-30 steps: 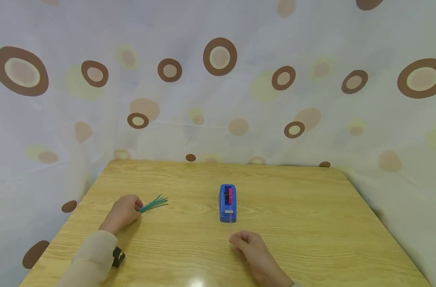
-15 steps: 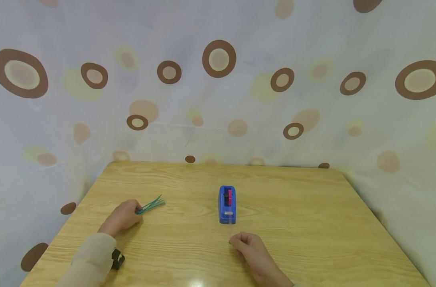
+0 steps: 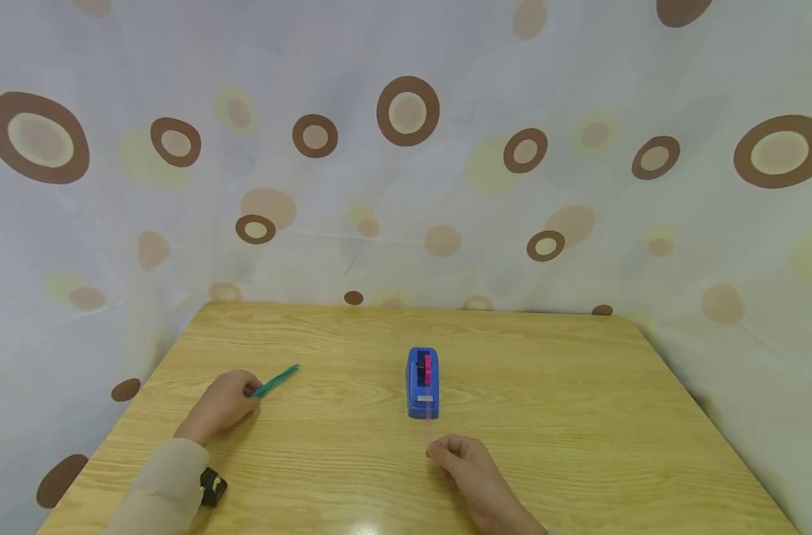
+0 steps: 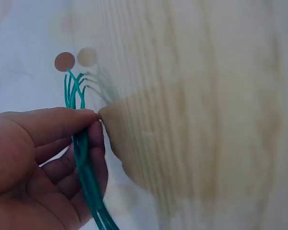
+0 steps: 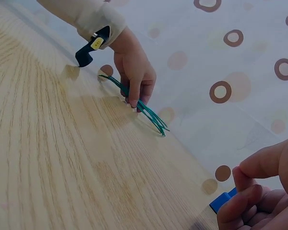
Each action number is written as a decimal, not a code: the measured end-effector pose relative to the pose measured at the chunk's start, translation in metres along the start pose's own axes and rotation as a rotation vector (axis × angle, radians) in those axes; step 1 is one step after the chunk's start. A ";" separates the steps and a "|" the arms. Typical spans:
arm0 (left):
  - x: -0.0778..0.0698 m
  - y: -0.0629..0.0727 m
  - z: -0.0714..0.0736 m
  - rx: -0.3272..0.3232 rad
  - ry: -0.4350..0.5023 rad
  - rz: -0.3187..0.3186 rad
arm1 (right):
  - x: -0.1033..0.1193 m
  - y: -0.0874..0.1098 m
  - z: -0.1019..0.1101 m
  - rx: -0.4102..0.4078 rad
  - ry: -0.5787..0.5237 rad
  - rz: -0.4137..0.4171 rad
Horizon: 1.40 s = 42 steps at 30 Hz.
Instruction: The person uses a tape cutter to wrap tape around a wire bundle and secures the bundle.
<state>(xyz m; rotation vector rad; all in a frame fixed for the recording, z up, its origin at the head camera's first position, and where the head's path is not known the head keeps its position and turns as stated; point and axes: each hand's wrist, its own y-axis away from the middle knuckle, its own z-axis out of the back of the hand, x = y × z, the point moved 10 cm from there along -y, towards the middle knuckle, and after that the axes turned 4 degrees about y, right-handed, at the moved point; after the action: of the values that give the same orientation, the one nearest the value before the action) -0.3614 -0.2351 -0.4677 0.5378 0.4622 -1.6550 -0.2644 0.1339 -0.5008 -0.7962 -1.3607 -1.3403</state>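
My left hand [image 3: 220, 405] pinches a bundle of thin green wires [image 3: 276, 380] between thumb and fingers at the table's left side. In the left wrist view the wires [image 4: 87, 165] run down past the palm, and their thin ends spread a little above the thumb. Near the middle stands a blue tape dispenser [image 3: 422, 410] with a pink-cored roll [image 3: 428, 369]. A clear strip of tape [image 3: 429, 429] stretches from its cutter toward me. Its end is pinched by the thumb and forefinger of my right hand [image 3: 474, 474], in front of the dispenser.
The wood-grain table [image 3: 546, 371] stands against a pale curtain [image 3: 472, 67] patterned with brown rings and dots. A black wrist mount [image 3: 213, 487] sits at the left sleeve, close over the tabletop.
The wires' free ends were fanned out and now show as one narrow bundle. My left hand has shifted slightly left, while the right hand keeps its hold on the tape.
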 end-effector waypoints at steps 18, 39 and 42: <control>0.004 0.004 -0.003 0.014 0.181 0.056 | -0.006 -0.003 0.000 -0.001 -0.011 0.006; -0.022 0.009 0.011 -0.061 0.440 0.075 | -0.007 -0.004 0.000 -0.010 -0.008 0.000; -0.028 0.008 0.009 -0.044 0.465 0.062 | -0.007 -0.004 0.000 -0.015 -0.008 -0.004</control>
<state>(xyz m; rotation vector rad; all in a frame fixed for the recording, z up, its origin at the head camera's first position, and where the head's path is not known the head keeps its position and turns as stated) -0.3514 -0.2192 -0.4441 0.9007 0.8096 -1.4527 -0.2669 0.1349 -0.5082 -0.8100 -1.3610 -1.3532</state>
